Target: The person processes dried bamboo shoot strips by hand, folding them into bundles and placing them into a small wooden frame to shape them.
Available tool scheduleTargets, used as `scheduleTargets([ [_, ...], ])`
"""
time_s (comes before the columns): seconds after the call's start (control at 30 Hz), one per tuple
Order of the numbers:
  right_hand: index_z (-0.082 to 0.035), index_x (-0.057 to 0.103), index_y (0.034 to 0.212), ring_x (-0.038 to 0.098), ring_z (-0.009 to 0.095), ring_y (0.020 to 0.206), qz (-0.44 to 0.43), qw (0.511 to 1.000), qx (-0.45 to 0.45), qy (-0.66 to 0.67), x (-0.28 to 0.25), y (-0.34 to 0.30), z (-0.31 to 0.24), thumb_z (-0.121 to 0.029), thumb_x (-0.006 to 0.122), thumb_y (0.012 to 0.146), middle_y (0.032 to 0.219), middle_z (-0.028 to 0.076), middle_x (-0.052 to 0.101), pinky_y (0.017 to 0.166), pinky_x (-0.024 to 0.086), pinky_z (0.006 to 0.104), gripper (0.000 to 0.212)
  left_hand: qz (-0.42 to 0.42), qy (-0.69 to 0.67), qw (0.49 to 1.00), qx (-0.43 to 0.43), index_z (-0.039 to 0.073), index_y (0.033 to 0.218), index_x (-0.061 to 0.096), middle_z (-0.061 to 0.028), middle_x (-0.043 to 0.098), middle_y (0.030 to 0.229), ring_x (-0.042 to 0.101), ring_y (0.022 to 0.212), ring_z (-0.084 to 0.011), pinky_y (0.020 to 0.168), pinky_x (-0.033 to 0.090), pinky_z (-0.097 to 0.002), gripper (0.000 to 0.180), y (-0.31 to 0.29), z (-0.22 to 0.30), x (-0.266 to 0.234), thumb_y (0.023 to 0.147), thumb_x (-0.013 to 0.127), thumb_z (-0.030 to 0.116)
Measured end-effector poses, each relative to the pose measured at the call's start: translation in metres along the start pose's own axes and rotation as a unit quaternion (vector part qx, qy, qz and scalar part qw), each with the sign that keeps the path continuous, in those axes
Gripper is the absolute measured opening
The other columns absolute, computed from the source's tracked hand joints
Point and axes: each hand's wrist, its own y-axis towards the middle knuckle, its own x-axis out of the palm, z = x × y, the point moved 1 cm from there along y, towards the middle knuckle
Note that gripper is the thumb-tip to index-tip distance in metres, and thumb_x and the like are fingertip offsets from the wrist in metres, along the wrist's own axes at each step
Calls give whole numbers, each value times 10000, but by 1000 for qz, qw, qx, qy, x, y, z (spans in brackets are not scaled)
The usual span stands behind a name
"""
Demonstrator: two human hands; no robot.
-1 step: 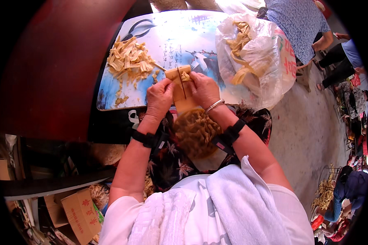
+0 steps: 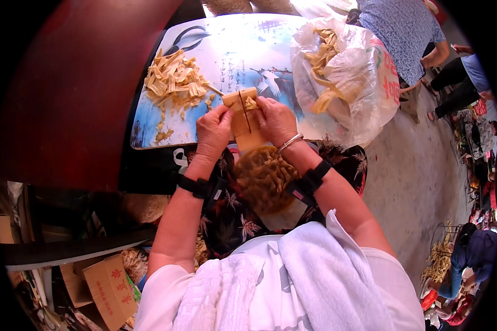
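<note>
In front of me a light wooden board (image 2: 249, 140) reaches from the table's near edge toward my lap. A thin dark blade or slit (image 2: 244, 111) runs lengthwise along it. My left hand (image 2: 214, 131) is closed in a pinch at the board's left edge; what its fingertips grip is hidden. On the other side my right hand (image 2: 279, 121), with a bracelet at the wrist, has its fingers closed at a small pale yellow piece (image 2: 251, 103) by the dark line. Below the board, between my knees, a round container (image 2: 268, 211) holds brownish, wrinkled pieces.
A heap of pale yellow flat strips (image 2: 174, 80) lies on the printed table (image 2: 232, 41) at the left. Long strips (image 2: 323, 58) stick out of a translucent plastic bag (image 2: 364, 71) at the right. Other people (image 2: 397, 38) are at the right. A cardboard box (image 2: 109, 289) stands lower left.
</note>
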Motion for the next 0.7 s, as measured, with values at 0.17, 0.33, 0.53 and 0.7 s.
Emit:
scheduleTargets([
  [0.17,-69,607,1031,619,251,708,-129,963,122,204,-18,-7,6,-215,543,934,804,78,627,592,485,363,187,-13,-108,989,-98,37,853,642,-47,601,655,569,583,-147,546,433,-298,131,-13,-13,-12,915,595,143],
  [0.33,-52,597,1159,428,42,609,-238,749,328,524,-60,-60,-15,-218,510,982,750,-48,486,529,344,178,258,-86,-496,830,-239,55,1058,543,-68,623,811,487,563,-78,525,412,-226,108,-52,-2,-39,977,489,102],
  [0.53,-47,609,1144,479,54,631,-293,735,347,503,-57,-115,-10,-220,489,991,757,-31,535,573,402,192,260,-126,-545,773,-299,31,1091,507,-105,630,839,438,544,-60,481,340,-199,128,-87,7,-54,978,488,89],
  [0.7,-29,680,961,658,327,839,-420,875,210,122,-12,-189,31,-297,578,855,903,193,675,761,512,385,306,-63,-501,796,-334,-15,1131,518,-76,595,877,480,613,-69,549,415,-192,203,-40,-11,-73,949,523,74],
])
